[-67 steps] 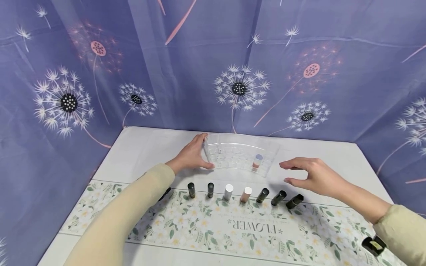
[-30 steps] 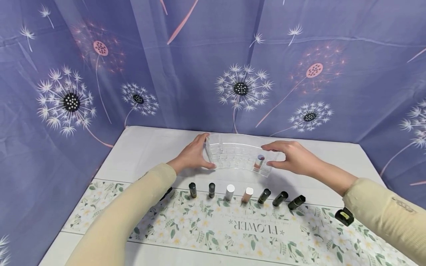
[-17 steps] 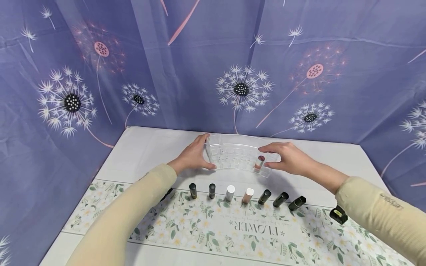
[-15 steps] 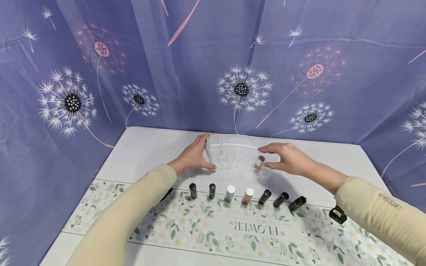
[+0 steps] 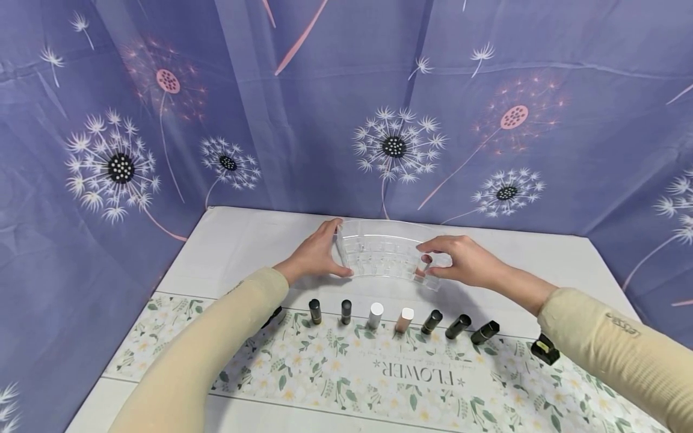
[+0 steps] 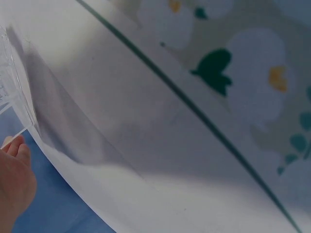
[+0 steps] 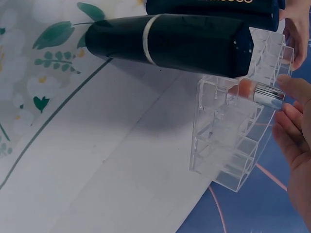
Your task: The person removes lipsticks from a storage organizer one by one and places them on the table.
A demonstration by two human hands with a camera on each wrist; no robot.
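Observation:
A clear curved lipstick organizer (image 5: 379, 252) stands near the back of the white table. My left hand (image 5: 316, 255) grips its left end, thumb at the front corner and fingers at the back. One lipstick (image 5: 422, 266) with a shiny silver cap and pinkish lower part stands in a compartment near the right end. Over it reaches my right hand (image 5: 462, 261), thumb and forefinger on either side of the cap with a gap between them. In the right wrist view, the thumb lies close to the silver cap (image 7: 269, 95); contact is hard to tell.
A row of upright lipsticks stands in front of the organizer: several black ones (image 5: 431, 322), a white one (image 5: 376, 316) and a pinkish one (image 5: 403, 320). They stand along a floral mat (image 5: 346, 385). Behind the table hangs a blue dandelion curtain (image 5: 303, 132).
My right hand has come in from the right to the lipstick in the organizer, and its thumb and forefinger have closed in slightly round the cap. The left hand has kept its grip.

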